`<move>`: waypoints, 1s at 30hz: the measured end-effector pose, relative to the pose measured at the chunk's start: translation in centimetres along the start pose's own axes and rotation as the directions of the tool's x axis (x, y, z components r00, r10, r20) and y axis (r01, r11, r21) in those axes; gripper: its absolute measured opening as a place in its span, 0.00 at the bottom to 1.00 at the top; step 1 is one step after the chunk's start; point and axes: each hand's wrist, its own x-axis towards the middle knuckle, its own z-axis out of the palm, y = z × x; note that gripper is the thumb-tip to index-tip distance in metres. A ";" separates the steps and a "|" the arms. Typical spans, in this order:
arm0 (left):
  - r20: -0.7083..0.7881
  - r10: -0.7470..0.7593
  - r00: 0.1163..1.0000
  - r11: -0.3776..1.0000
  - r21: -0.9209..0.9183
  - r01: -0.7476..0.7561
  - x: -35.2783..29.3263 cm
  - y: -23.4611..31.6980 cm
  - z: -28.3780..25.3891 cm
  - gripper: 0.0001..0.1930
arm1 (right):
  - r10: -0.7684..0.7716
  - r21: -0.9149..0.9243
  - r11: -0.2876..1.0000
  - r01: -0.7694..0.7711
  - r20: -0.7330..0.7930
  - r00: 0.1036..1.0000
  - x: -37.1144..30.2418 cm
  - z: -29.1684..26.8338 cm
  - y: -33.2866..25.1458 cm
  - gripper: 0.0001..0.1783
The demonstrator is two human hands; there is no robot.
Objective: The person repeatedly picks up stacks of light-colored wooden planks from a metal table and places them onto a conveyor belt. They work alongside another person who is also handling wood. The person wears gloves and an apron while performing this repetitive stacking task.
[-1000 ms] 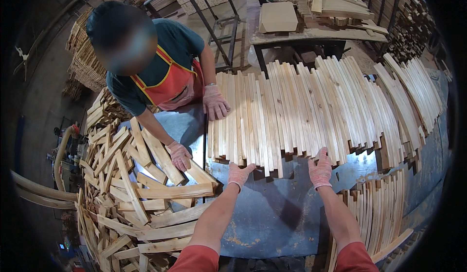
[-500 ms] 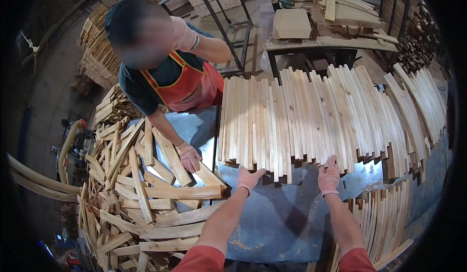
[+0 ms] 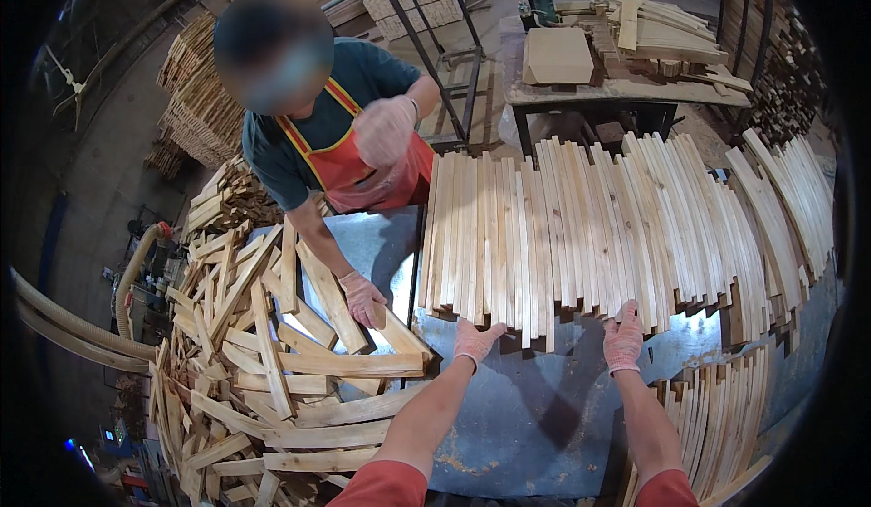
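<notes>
While one long row of thin wooden slats (image 3: 581,226) lies across the far side of the blue worktop (image 3: 535,416), the left hand (image 3: 476,339) and right hand (image 3: 622,335), both spread wide, press on its near ends. One other person's gloved hand (image 3: 363,297) rests on a messy pile of slats (image 3: 272,362) at the left edge

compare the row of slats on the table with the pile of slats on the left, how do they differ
The row of slats stands packed side by side, all aligned, near ends roughly even; the pile of slats lies loose and criss-crossed at many angles. The left hand and right hand press the row's near ends, while a co-worker's hand rests on the pile. Both are pale bare wood.
</notes>
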 end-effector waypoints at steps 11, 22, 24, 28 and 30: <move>0.008 0.140 0.990 0.976 -0.170 -0.136 0.9 -1.2 0.8 0.59 | 0.054 0.081 0.995 -0.057 0.047 0.997 0.5 -3.2 -2.6 0.44; 0.021 -0.093 0.995 0.902 -0.421 0.093 4.7 -5.2 -1.0 0.27 | 0.135 0.166 0.974 -0.157 0.136 0.981 -4.2 -0.6 -2.6 0.44; -0.071 -0.010 0.997 0.974 -0.227 -0.006 6.5 -7.9 -2.8 0.28 | 0.099 0.166 0.973 -0.162 0.334 0.938 -2.9 -2.1 -3.4 0.49; -0.181 0.019 0.983 1.000 -0.010 -0.021 7.1 -9.0 -2.0 0.28 | 0.087 0.027 0.993 -0.111 0.453 0.887 -1.1 -2.7 -3.9 0.48; -0.237 0.041 0.971 0.995 -0.074 -0.060 7.4 -9.3 -1.6 0.19 | 0.103 0.014 0.992 -0.122 0.446 0.889 -0.6 -2.0 -4.6 0.48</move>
